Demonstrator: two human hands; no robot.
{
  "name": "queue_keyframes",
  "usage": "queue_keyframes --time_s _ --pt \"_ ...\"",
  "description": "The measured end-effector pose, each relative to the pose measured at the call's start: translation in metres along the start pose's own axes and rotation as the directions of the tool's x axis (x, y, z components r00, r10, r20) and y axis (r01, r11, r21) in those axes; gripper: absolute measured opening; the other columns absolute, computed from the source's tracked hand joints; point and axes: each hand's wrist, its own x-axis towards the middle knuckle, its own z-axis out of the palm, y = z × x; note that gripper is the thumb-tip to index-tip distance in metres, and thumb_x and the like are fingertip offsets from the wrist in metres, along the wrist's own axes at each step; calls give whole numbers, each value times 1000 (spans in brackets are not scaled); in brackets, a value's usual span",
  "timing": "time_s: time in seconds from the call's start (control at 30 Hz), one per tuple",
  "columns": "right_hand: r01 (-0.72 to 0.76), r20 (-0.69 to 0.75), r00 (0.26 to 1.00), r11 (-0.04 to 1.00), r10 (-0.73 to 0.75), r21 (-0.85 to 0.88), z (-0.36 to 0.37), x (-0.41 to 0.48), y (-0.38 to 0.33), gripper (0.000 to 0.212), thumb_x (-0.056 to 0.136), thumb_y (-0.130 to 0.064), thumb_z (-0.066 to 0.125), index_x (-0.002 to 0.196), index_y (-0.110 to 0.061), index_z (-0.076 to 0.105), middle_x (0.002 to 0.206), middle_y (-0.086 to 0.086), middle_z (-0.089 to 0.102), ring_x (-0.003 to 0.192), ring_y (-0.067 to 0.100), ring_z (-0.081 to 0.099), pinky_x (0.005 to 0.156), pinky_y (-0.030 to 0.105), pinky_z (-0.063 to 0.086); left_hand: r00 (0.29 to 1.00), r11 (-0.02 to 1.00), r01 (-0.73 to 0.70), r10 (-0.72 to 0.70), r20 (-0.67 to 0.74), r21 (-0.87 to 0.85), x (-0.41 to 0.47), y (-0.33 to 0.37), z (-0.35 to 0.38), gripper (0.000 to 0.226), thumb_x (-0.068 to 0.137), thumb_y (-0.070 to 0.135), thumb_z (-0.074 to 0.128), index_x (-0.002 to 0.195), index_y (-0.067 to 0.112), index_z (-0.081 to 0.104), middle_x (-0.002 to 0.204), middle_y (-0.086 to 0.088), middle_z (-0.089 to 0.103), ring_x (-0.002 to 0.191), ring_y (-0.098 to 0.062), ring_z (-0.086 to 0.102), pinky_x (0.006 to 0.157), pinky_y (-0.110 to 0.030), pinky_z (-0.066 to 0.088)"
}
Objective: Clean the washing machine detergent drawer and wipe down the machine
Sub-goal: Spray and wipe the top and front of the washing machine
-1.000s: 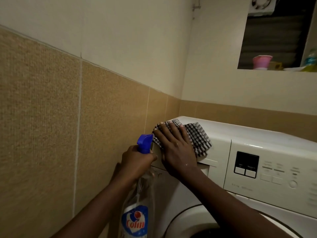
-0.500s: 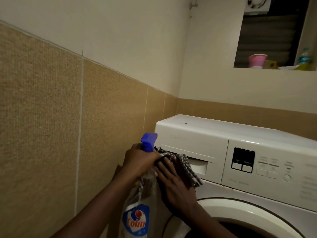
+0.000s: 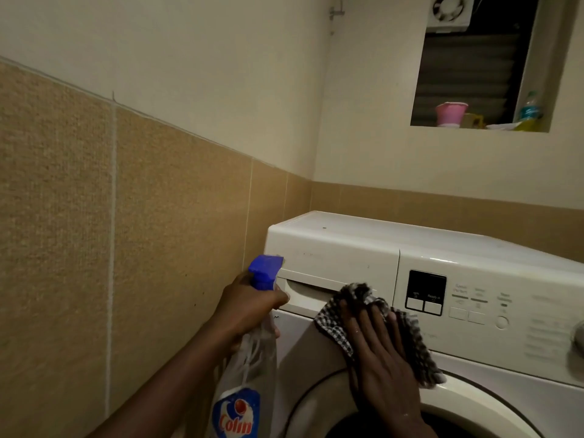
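A white front-loading washing machine point(image 3: 442, 248) stands in the corner, its detergent drawer point(image 3: 331, 263) closed at the upper left of the front. My left hand point(image 3: 249, 306) grips the neck of a clear spray bottle point(image 3: 249, 374) with a blue trigger head, held beside the drawer's left edge. My right hand point(image 3: 376, 352) presses a black-and-white checked cloth point(image 3: 410, 343) flat against the front panel, just below the drawer's right end and above the door ring point(image 3: 474, 396).
A tan tiled wall point(image 3: 126, 248) runs close along the machine's left side. The control panel point(image 3: 426, 294) with display and buttons lies right of the drawer. A wall niche point(image 3: 474, 128) up high holds a pink cup point(image 3: 450, 113) and a bottle point(image 3: 529, 107).
My right hand carried the cloth from the machine's top left corner down across the drawer front, then rightward to the panel below the drawer. The spray bottle stayed in place.
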Motion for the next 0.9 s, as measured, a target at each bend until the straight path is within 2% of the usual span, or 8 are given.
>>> queue_keyframes --time_s 0.1,0.2,0.33,0.5,0.67,0.73,0.8,0.9 --pt "-39 -6 999 999 39 -21 -9 16 -1 70 83 -16 43 152 -17 28 161 -1 18 149 21 17 120 46 13 1000 1000 2 -2 18 -23 3 2 2 30 83 15 73 107 11 56 86 -6 59 64 -14 58 33 -10 40" --pt "-28 -17 999 999 28 33 -16 45 0 73 82 -10 50 152 -16 28 160 3 21 149 22 13 121 46 9 1000 999 10 -9 25 -36 3 0 3 34 84 13 73 112 10 54 89 -8 60 63 -16 59 32 -10 39" --pt "-127 -40 991 992 126 -22 -31 101 1 70 87 -18 50 153 -19 26 160 2 21 150 19 10 122 43 7 999 999 31 -30 30 -30 1 -3 4 41 83 11 73 119 7 54 94 -9 61 65 -17 60 32 -12 42" --pt "-159 -38 987 985 157 -61 -33 100 -1 70 85 -19 52 151 -23 30 159 2 27 149 20 15 121 45 10 1000 999 24 -23 17 -25 -1 -1 3 32 83 11 72 112 7 58 87 -7 62 63 -15 59 37 -18 46" --pt "-119 -26 993 993 118 -25 -36 91 3 66 87 -18 48 150 -26 33 158 -2 29 149 15 15 122 42 10 996 999 40 -42 76 17 -4 -13 13 33 81 14 75 109 4 62 91 -12 66 70 -21 63 60 -30 53" --pt "-161 -45 986 987 162 23 -41 91 4 63 88 -20 46 149 -26 34 157 -4 31 148 13 17 122 42 11 993 998 64 -66 95 25 -6 -21 20 34 81 14 76 110 5 61 91 -11 65 70 -19 62 54 -23 49" --pt "-195 -74 977 977 201 81 -43 83 5 65 86 -17 46 149 -25 34 157 -4 31 148 12 16 121 43 11 991 996 89 -91 97 32 -9 -24 26 28 82 11 74 107 5 62 79 -8 60 63 -15 59 50 -19 43" --pt "-187 -102 974 973 201 133 -43 65 9 67 83 -14 44 149 -22 35 158 -4 28 149 13 15 121 44 12 991 997 56 -61 118 44 -16 -22 37 22 82 16 76 94 15 58 79 -8 62 56 -17 62 47 -23 51"
